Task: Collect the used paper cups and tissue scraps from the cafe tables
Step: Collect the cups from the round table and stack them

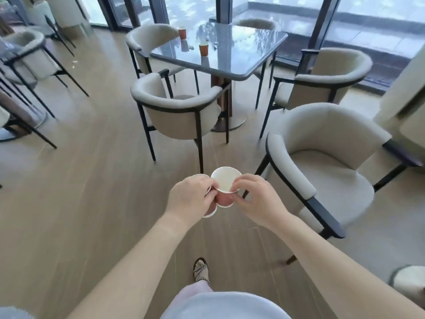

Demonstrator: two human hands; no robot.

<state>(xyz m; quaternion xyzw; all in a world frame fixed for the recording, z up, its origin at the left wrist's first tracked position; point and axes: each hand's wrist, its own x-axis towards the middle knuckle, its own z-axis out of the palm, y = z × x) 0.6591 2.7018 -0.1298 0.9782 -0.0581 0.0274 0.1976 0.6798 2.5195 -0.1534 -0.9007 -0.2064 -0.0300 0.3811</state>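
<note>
My left hand (190, 196) grips a paper cup (210, 212), mostly hidden under its fingers; only the rim and the white base show. My right hand (255, 199) pinches the rim of a second paper cup (225, 181), white inside and orange outside, pressed against the first. Both cups hang in the air above the floor in front of me. Ahead stands a glossy grey table (241, 61) with two orange paper cups on it: one near the left middle (203, 49), one at the far left corner (182, 32). A small white scrap (190, 47) lies between them.
Beige armchairs ring the table: one in front (177, 116), one far left (147, 42), one right (326, 81). A larger armchair (322, 166) stands close on my right. More chairs (25, 58) stand at left. Glass walls behind. A scrap (74, 62) lies on the wooden floor.
</note>
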